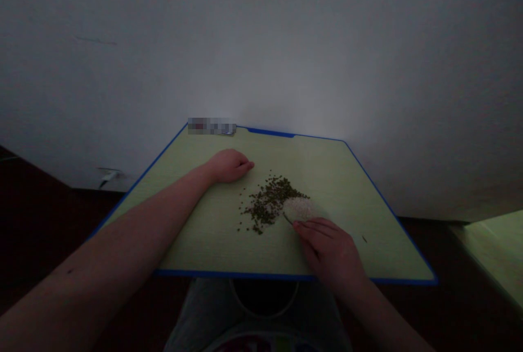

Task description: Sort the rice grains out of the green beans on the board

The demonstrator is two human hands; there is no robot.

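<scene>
The right fingers (314,226) lie just beside white rice (300,209).

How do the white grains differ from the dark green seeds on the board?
The white grains form one compact heap, while the dark green seeds spread in a wider, looser patch with strays around it. The white heap covers less area than the seeds and sits closer to the right hand. Both are small loose grains, lying touching on the pale green board.
</scene>
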